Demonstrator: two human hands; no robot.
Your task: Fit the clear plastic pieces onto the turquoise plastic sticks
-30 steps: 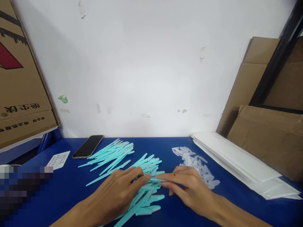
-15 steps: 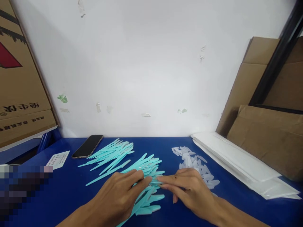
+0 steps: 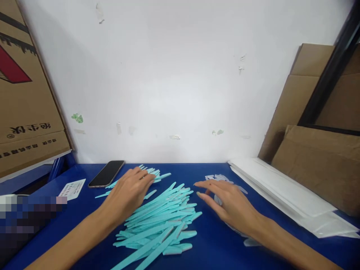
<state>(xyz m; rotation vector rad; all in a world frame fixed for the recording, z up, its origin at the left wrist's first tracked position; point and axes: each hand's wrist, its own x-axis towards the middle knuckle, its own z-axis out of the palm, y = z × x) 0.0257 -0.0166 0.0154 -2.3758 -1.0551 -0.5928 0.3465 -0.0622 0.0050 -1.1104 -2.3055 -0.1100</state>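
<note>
Turquoise sticks (image 3: 165, 217) at six o'clock slant mostly eight-to-two (long axes loosely parallel); left hand (image 3: 129, 192) pinches another stick (image 3: 164, 176), pointing near three; right hand (image 3: 234, 204), thumb and finger wide, overlaps caps (image 3: 218, 177).

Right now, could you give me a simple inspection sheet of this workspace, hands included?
Surface: blue tabletop, visible around the piles.
Job's things: nearer teal pile of slim pieces, loosely fanned; farther teal pile, partly behind the left hand; translucent pieces, partly behind the right hand.
Clutter: phone, dark screen up; printed card; white flat stack on the right.
Hands: left hand by the farther teal pile, a teal piece jutting past its fingertips, grip unclear; right hand with thumb and index finger apart.
Cables: nothing seen for certain.
Surroundings: marked white wall; left cardboard and right cardboard.
</note>
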